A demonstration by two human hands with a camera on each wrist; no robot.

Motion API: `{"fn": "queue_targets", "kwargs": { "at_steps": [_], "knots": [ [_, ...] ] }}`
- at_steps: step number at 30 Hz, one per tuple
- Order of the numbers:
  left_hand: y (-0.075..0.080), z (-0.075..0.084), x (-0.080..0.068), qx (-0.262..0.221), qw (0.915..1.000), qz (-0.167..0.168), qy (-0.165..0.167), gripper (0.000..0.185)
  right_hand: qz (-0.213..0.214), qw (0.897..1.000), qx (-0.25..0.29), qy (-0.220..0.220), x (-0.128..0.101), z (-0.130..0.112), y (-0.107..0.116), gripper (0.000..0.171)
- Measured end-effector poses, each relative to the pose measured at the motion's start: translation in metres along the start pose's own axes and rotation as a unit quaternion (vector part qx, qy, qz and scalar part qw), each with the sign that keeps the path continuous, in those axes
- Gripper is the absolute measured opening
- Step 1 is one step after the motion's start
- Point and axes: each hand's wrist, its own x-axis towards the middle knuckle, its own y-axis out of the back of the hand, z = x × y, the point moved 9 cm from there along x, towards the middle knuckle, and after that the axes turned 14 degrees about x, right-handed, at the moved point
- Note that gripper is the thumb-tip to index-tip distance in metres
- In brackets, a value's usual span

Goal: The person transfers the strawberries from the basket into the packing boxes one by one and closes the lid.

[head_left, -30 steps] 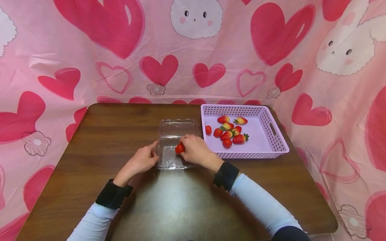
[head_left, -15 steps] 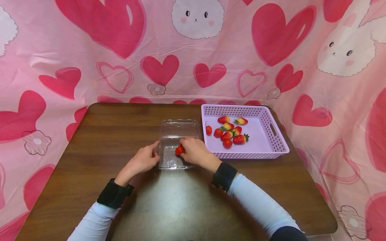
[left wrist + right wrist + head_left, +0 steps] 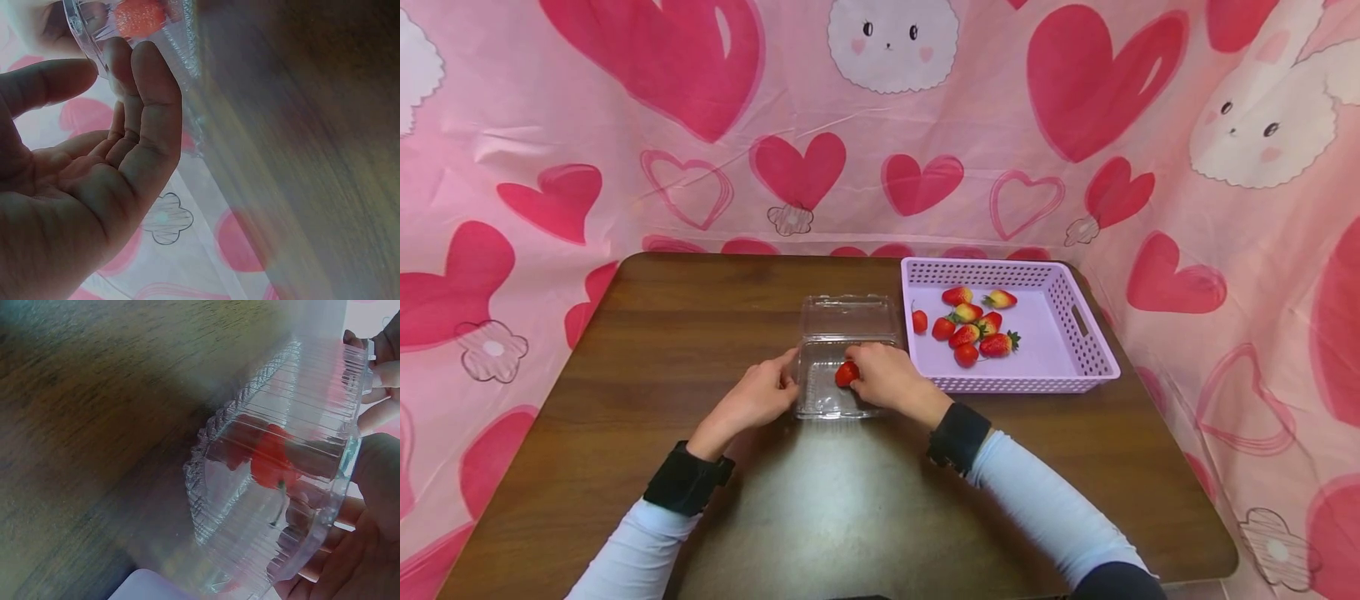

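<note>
Looking down from the head camera, the right hand (image 3: 887, 379) reaches into a clear plastic clamshell box (image 3: 838, 367) and pinches a red strawberry (image 3: 847, 373) at its fingertips, low inside the box's near tray. The left hand (image 3: 758, 398) rests against the box's left edge, its fingers touching the rim; the box's lid lies flat open beyond both hands. To the right of the right hand, just beside the box, stands a lilac perforated basket (image 3: 1078, 337) with a cluster of strawberries (image 3: 968, 323) on its floor. All of it sits on a dark wooden surface (image 3: 700, 317), with a pink cloth printed with hearts (image 3: 625, 125) hanging behind. In the left wrist view the left hand (image 3: 94, 181) shows its palm with fingers nearly straight and close together, their tips touching the box's clear rim (image 3: 84, 31), thumb set slightly apart; the strawberry (image 3: 139, 14) glows red just past the fingertips. In the right wrist view the ribbed wall of the box (image 3: 250, 487) fills the middle, the strawberry (image 3: 272, 462) seen through it inside the tray, and the right hand (image 3: 369, 525) curls around the far side, its grip blurred by the plastic.
</note>
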Motion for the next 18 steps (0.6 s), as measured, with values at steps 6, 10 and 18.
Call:
{"fn": "queue_targets", "kwargs": {
  "at_steps": [6, 10, 18],
  "knots": [
    [0.0, 0.001, -0.002, 0.001, 1.0, 0.003, -0.004, 0.07, -0.002, 1.0, 0.018, -0.001, -0.003, -0.001, -0.001, 0.041],
    [0.0, 0.001, -0.003, -0.001, 1.0, 0.002, -0.003, 0.07, -0.001, 1.0, 0.026, 0.008, -0.005, -0.005, -0.001, 0.036],
    [0.002, 0.002, -0.003, 0.004, 1.0, 0.005, -0.004, 0.07, 0.009, 0.999, 0.017, 0.027, -0.007, -0.011, 0.0, 0.032]
  ]
}}
